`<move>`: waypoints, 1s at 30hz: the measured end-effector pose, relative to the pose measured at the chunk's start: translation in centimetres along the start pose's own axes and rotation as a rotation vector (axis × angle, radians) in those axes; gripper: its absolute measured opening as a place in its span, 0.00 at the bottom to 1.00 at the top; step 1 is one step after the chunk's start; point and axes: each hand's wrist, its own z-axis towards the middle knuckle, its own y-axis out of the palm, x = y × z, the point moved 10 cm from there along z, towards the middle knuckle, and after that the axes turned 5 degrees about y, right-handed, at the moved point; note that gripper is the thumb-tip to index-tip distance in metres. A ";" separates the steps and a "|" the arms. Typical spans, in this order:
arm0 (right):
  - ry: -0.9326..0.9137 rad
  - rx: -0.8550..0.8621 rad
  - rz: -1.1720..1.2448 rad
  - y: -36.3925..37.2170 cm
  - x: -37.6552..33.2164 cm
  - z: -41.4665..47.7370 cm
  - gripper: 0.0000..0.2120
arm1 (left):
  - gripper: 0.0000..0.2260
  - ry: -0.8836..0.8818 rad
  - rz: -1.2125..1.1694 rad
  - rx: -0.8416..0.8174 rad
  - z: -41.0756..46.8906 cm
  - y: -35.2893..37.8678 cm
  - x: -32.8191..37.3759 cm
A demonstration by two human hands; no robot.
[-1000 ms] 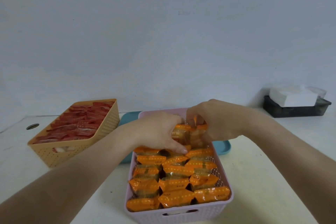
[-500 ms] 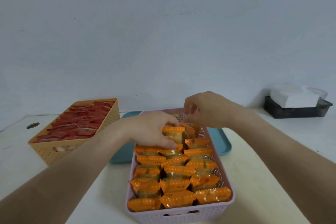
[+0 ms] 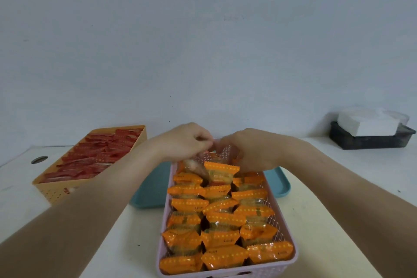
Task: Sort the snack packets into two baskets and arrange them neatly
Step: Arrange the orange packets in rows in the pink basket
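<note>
Pinching a packet (image 3: 198,168) in my left hand (image 3: 184,142) at the pink basket's (image 3: 286,228) far end, it hangs lengthwise below my fingers; right hand (image 3: 252,150) curls beside, grip hidden.

Left hand (image 3: 182,142): a second ago it lay flat on the orange packets (image 3: 222,221) in the middle of the pink basket (image 3: 291,255); now it is raised at the far end, its grip pinched on the top of a blurred, tilted packet (image 3: 196,168).
Right hand (image 3: 252,150): lifted half a second ago, now lower again at the far right corner, fingers curled among the back packets.
Back row: one upright packet (image 3: 222,172) now stands uncovered between the hands.
</note>
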 end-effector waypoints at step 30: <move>-0.118 0.155 0.237 -0.9 -2.2 -2.4 0.11 | 0.07 0.297 0.688 -0.094 1.2 3.7 3.1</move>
